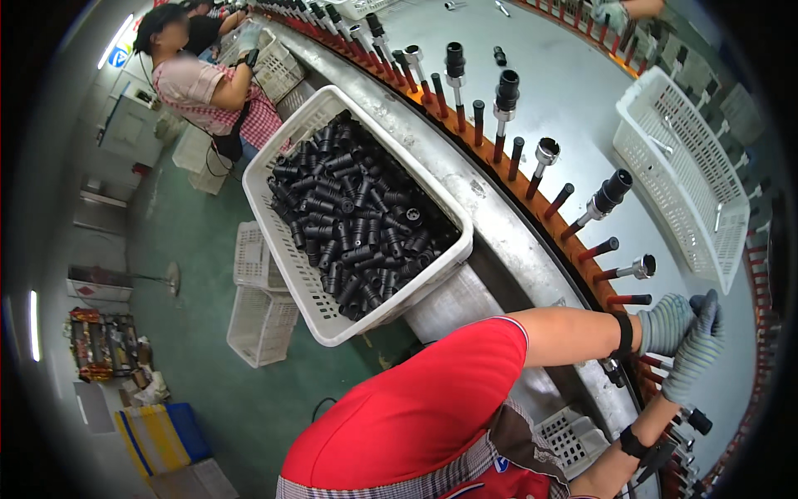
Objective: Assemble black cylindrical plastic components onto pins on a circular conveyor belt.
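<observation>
My left hand (663, 324), in a grey striped glove, meets my right hand (693, 359), gloved alike, at the right edge of the curved line. The fingers of both are closed together, dark fingertips touching; whatever is between them is hidden. Beside them run upright rods (608, 247) with black tips and reddish bases on an orange-brown track (517, 186). Some rods carry silver socket-like fittings (644, 266), several topped with ribbed black cylindrical parts (613, 190). Just above my left hand, a black-tipped rod (629, 299) leans outward.
Left of the line, a white basket (304, 303) is heaped with ribbed black parts (357, 216). Another white basket (665, 200), holding a few silver pieces, lies beyond the rods. A co-worker (199, 91) stands far left; another person's gloved hand (611, 15) shows top right. Stacked crates (259, 324) stand on the floor.
</observation>
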Demonstrator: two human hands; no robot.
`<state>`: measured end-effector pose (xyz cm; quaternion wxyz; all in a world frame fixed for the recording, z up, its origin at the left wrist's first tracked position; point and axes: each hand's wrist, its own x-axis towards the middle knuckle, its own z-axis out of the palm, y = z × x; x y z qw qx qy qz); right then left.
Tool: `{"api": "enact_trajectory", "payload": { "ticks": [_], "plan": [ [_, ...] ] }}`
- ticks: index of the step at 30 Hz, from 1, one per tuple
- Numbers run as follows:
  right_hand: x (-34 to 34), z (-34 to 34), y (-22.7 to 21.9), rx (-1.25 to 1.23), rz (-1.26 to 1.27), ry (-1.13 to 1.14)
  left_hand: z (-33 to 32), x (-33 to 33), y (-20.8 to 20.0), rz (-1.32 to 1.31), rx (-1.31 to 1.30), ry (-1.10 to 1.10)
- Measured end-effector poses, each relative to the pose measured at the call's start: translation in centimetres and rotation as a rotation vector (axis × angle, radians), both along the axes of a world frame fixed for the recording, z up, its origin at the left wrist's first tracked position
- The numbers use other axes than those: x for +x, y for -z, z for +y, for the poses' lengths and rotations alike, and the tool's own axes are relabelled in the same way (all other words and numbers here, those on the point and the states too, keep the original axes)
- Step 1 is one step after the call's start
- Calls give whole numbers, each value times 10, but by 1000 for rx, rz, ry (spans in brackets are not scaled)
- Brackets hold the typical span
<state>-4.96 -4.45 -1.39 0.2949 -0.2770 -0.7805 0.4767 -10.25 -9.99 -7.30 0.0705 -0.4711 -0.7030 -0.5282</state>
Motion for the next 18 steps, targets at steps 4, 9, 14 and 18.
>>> {"api": "enact_trajectory", "payload": {
  "ticks": [4,9,14,18],
  "plan": [
    [1,-72,0,136,106,-37,-62,2,-8,-92,-86,-31],
    [77,-150,-5,289,246,-36,-274,30,-71,43,-92,81],
    [174,-176,12,-52,49,69,-408,-76,-39,162,-632,-465],
    [163,-187,25,-270,-37,-64,-480,-171,63,-1,-1040,-565]
  ]
}}
